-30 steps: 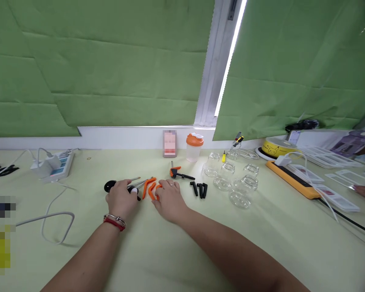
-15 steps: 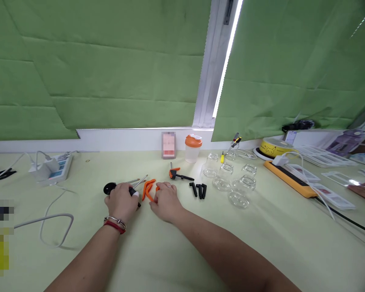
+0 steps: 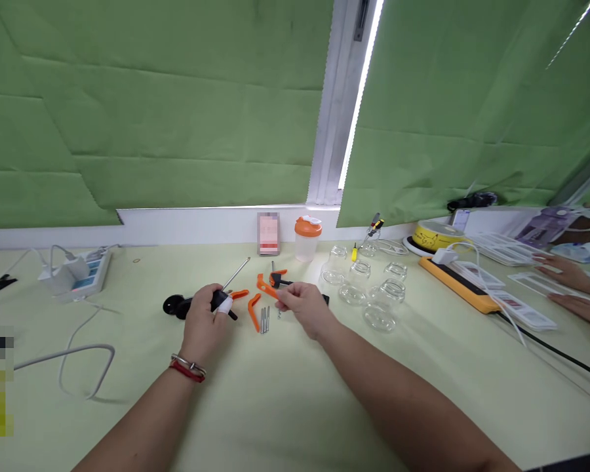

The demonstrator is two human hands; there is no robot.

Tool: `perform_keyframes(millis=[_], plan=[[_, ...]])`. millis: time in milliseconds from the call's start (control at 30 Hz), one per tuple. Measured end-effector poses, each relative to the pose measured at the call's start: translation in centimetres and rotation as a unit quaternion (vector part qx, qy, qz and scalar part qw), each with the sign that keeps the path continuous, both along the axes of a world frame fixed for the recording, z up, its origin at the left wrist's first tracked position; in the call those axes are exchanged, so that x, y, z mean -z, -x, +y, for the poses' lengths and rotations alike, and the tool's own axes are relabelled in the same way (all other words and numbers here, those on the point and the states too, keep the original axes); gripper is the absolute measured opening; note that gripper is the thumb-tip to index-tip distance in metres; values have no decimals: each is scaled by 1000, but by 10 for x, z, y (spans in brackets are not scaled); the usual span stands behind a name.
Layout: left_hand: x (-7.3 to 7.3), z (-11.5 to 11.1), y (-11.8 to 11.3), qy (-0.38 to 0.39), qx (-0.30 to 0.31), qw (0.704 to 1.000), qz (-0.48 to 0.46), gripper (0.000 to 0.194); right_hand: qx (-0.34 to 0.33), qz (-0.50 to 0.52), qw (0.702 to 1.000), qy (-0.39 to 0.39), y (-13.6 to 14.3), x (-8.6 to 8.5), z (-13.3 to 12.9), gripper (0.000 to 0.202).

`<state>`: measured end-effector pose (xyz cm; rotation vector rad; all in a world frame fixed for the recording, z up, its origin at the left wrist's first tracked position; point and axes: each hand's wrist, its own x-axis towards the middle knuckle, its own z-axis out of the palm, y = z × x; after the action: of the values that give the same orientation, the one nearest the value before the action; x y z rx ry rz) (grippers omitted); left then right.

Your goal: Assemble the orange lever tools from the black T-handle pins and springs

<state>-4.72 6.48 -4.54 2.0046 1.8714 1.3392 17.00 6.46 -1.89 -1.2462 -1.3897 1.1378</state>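
Note:
My left hand (image 3: 208, 316) is closed round a black-handled tool (image 3: 220, 301), whose thin metal shaft (image 3: 236, 273) points up and away. Beside it lies a black part with a round end (image 3: 174, 305). My right hand (image 3: 307, 308) pinches one end of an orange curved piece (image 3: 265, 286). Between my hands, a second orange piece (image 3: 254, 313) lies by several metal screws (image 3: 264, 320), and a third (image 3: 240, 294) is close to my left fingers. Behind my right hand is a black and orange assembly (image 3: 276, 279), partly hidden.
Several upturned glasses (image 3: 354, 283) stand right of my right hand. An orange-lidded cup (image 3: 307, 239) and a small pink card stand (image 3: 268, 235) are at the back. Power strips lie left (image 3: 92, 272) and right (image 3: 457, 286). Another person's hands (image 3: 573, 288) are at far right.
My right hand has moved right and lifted an orange piece, uncovering the screws. My left hand has shifted slightly and raised the tool, its shaft now pointing up and away.

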Motion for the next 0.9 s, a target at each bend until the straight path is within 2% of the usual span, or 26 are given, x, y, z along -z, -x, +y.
perform_keyframes(millis=[100, 200, 333, 533, 767, 900], plan=[[-3, -9, -10, 10, 40, 999, -20, 28, -12, 160, 985, 59, -31, -5, -11, 26], [-7, -18, -20, 43, 82, 994, -52, 28, -9, 238, 968, 80, -57, -1, -24, 30], [-9, -27, -31, 108, 160, 973, -130, 33, -19, 325, 941, 96, -75, 15, -35, 34], [-10, -33, -42, 179, 245, 934, -187, 30, -62, 358, 922, 131, -74, 31, -35, 31], [-12, -36, -45, 204, 305, 909, -196, 21, -132, 341, 914, 175, -68, 25, -44, 25], [-11, -36, -45, 195, 295, 917, -185, 21, -151, 349, 911, 162, -69, 22, -46, 23]])
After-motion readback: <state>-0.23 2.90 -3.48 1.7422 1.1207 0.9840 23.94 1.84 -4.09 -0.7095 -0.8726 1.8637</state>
